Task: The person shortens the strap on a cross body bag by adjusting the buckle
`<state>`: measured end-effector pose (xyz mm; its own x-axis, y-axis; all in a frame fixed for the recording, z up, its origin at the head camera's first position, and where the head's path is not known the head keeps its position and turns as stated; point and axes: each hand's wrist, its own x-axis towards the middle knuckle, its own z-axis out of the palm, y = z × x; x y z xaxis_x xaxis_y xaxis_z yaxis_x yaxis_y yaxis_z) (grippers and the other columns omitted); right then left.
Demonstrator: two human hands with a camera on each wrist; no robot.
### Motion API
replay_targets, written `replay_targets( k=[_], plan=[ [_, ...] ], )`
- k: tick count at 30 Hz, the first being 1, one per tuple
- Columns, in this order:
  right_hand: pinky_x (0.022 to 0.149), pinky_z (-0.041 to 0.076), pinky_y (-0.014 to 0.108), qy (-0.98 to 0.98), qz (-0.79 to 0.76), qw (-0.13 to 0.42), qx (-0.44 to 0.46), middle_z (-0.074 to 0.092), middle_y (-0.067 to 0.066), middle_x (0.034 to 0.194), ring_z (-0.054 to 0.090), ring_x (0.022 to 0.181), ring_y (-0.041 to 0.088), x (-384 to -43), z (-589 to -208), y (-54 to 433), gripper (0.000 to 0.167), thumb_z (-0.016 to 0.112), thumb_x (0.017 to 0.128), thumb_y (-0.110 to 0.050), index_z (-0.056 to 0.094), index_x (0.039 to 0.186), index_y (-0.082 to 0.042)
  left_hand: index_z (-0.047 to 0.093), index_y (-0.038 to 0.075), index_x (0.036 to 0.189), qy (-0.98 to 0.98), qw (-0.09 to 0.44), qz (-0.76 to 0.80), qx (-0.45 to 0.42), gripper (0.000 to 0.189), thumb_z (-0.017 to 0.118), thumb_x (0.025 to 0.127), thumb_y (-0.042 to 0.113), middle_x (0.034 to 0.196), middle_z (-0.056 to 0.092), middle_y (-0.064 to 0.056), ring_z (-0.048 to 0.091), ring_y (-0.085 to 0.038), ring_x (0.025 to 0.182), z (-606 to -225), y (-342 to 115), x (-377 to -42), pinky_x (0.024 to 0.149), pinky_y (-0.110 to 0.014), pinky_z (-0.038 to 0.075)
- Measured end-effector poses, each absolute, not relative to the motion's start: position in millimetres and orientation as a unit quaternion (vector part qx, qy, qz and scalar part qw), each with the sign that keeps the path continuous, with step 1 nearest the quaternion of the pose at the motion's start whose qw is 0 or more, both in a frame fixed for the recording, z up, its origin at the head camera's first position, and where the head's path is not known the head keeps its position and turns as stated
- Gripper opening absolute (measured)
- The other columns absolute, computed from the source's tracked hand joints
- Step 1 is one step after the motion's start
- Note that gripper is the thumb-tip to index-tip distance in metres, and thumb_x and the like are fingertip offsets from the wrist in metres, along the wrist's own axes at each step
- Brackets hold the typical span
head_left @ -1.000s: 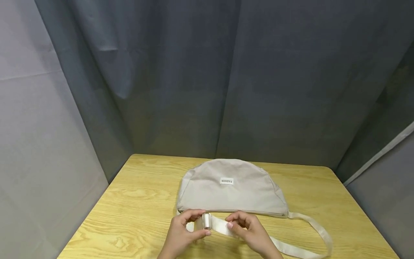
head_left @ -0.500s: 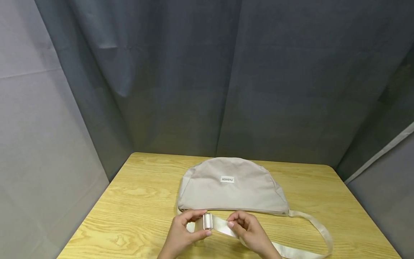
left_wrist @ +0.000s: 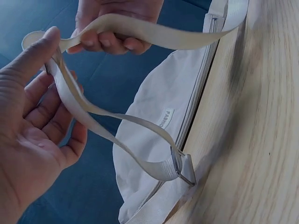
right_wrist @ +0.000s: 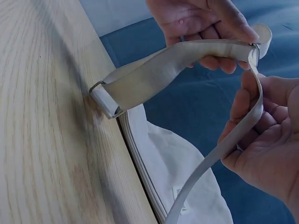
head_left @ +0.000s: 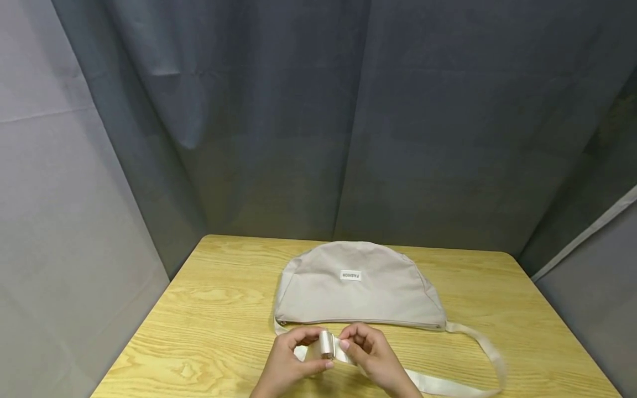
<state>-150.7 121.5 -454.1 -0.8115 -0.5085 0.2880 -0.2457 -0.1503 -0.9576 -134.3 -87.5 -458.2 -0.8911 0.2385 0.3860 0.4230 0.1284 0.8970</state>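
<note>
A pale beige half-moon bag (head_left: 358,303) with a small "FASHION" label lies on the table, its zipper side facing me. My left hand (head_left: 288,362) pinches the bag strap at its metal slider buckle (head_left: 333,345) between thumb and fingers. A rounded loop of webbing (right_wrist: 264,39) bulges out of the buckle. Close on the other side, my right hand (head_left: 370,356) pinches the strap (head_left: 443,383) between thumb and curled fingers. From the left hand, doubled webbing runs down to a metal ring (left_wrist: 176,161) at the bag's end.
The wooden table (head_left: 199,331) carries the bag near its middle. The strap's far part curves over the wood at right and joins the bag's right corner. Dark curtains (head_left: 278,138) hang behind, with a lighter grey panel (head_left: 64,249) at left.
My right hand has moved left, closer to the buckle, and my left hand slightly right. The webbing at the buckle now bulges into a fuller loop, and the buckle has turned.
</note>
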Motion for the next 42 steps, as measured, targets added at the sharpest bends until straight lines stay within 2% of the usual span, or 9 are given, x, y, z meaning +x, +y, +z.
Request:
replay_targets(
  k=[5,9,15,22,26,33,42],
  plan=[
    [0.065,0.048,0.023,0.66,-0.691,0.115,-0.272,0.06,0.01,0.088,0.056,0.074,0.01,-150,-452,121,0.021,0.053,0.095,-0.008,0.054,0.103,0.011,0.067,0.013,0.104,-0.764,0.075,-0.61,-0.196,0.041,0.084,0.068,0.021,0.097,0.066,0.005,0.061,-0.016,0.087,-454,-87,-132,0.08,-0.034,0.046],
    [0.069,0.05,0.028,0.671,-0.674,0.116,-0.287,0.061,0.018,0.097,0.06,0.081,0.014,-153,-453,127,0.022,0.053,0.094,-0.007,0.055,0.108,0.01,0.067,0.009,0.103,-0.771,0.084,-0.602,-0.19,0.04,0.084,0.067,0.014,0.096,0.067,0.004,0.061,-0.02,0.085,-440,-87,-127,0.08,-0.036,0.047],
    [0.064,0.05,0.029,0.696,-0.64,0.087,-0.313,0.065,0.01,0.095,0.061,0.078,0.012,-158,-459,139,0.014,0.055,0.093,-0.004,0.063,0.102,0.003,0.067,0.006,0.102,-0.767,0.083,-0.609,-0.183,0.04,0.084,0.066,0.009,0.094,0.066,0.003,0.061,-0.023,0.084,-420,-89,-119,0.08,-0.036,0.047],
    [0.062,0.049,0.027,0.697,-0.641,0.052,-0.318,0.065,0.008,0.091,0.059,0.077,0.011,-159,-462,139,0.01,0.057,0.091,-0.003,0.065,0.096,0.0,0.067,0.005,0.104,-0.764,0.083,-0.613,-0.184,0.041,0.083,0.066,0.009,0.093,0.067,0.002,0.061,-0.025,0.083,-421,-90,-119,0.08,-0.036,0.046],
    [0.063,0.048,0.026,0.681,-0.657,0.051,-0.32,0.064,0.011,0.09,0.057,0.077,0.01,-157,-463,135,0.01,0.055,0.091,0.0,0.063,0.095,0.004,0.067,0.005,0.104,-0.761,0.085,-0.615,-0.188,0.041,0.083,0.066,0.008,0.094,0.067,0.002,0.061,-0.024,0.083,-423,-90,-120,0.079,-0.036,0.046],
    [0.064,0.049,0.026,0.649,-0.69,0.068,-0.314,0.064,0.009,0.091,0.057,0.076,0.009,-156,-464,124,0.011,0.052,0.093,0.002,0.06,0.097,0.009,0.067,0.006,0.104,-0.76,0.068,-0.617,-0.195,0.038,0.082,0.069,0.011,0.096,0.067,0.003,0.061,-0.015,0.086,-424,-89,-120,0.079,-0.037,0.046],
    [0.069,0.05,0.029,0.647,-0.701,0.068,-0.292,0.065,0.003,0.091,0.06,0.081,0.013,-152,-461,111,0.014,0.053,0.093,-0.002,0.059,0.099,0.01,0.067,0.007,0.105,-0.765,0.052,-0.614,-0.185,0.04,0.083,0.069,0.014,0.1,0.067,0.004,0.06,-0.018,0.09,-425,-89,-118,0.08,-0.037,0.046]
  ],
)
